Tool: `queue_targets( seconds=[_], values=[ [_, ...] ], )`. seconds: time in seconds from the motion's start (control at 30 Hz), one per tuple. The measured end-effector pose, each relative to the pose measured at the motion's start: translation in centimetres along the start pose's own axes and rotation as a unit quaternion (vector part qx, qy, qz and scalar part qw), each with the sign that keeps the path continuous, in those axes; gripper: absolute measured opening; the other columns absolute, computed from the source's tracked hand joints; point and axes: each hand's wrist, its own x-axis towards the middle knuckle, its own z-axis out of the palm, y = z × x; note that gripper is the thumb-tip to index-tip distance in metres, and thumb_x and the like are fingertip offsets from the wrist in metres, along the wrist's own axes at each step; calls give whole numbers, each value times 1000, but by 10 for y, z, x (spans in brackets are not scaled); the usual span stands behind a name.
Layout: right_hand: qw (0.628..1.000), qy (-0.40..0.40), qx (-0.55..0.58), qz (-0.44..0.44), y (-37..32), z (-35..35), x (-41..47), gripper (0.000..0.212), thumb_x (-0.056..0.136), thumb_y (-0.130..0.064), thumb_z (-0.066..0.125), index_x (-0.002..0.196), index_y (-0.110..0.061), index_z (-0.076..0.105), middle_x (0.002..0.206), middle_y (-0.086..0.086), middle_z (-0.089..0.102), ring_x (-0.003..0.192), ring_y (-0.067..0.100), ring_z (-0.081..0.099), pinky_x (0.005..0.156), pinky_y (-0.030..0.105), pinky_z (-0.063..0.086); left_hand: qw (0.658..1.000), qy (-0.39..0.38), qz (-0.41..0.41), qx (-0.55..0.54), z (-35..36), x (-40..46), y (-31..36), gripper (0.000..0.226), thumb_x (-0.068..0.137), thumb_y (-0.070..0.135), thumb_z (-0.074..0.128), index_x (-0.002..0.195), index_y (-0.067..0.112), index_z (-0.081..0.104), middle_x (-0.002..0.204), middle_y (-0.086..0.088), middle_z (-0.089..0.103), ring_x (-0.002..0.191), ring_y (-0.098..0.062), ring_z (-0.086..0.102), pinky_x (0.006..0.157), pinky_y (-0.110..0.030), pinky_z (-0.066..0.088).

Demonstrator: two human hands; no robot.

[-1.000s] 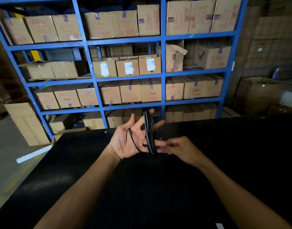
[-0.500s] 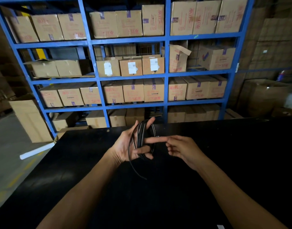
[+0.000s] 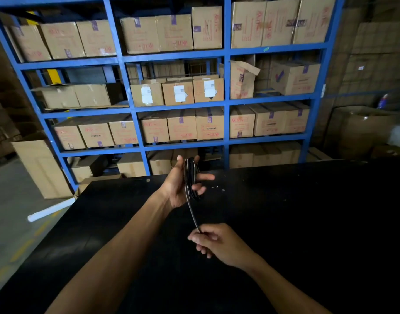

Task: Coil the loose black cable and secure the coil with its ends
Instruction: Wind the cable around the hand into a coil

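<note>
your left hand [image 3: 179,185] holds the coil [image 3: 191,177] of black cable [image 3: 192,211] upright against the palm, thumb and fingers spread loosely around the loops rather than clamped tight. from the near side of that coil one free tail runs down toward you, and your right hand [image 3: 213,242] pinches its end between thumb and curled fingers, pulled fairly taut, both hands above the black table [image 3: 307,223].

judging by this, the coiling looks done and you are on the securing step: the tail is drawn out, ready to go around the bundle. the next move seems to call for carrying the right hand across the loops and wrapping the tail around them, while the left hand closes enough that the turns do not spring apart. where the other end lies cannot be told.

beyond the coil, blue shelving [image 3: 226,105] carries rows of cardboard boxes [image 3: 182,125]; most are shut, so their contents are hidden. one box [image 3: 241,80] has a flap hanging open, nothing visible inside.
</note>
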Motion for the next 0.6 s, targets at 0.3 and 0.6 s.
queue_targets(
  seconds=[0.3, 0.6],
  values=[
    [979, 91, 171, 64, 19, -35, -2, 16, 96, -12, 64, 104, -13, 78, 77, 8, 72, 60, 10, 59, 52, 22, 44, 993, -98, 19, -65, 0, -26, 11, 56, 101, 60, 22, 147, 36, 43, 90, -19, 73, 33, -8, 43, 36, -20, 41],
    [838, 169, 516, 59, -20, -46, 20, 26, 82, -9, 75, 108, -7, 73, 88, 6, 74, 75, 11, 68, 69, 23, 58, 988, -151, 22, -21, 5, -23, -11, 58, 103, 56, 27, 141, 23, 56, 43, 0, 44, 32, -7, 15, 34, -21, 12]
  ],
)
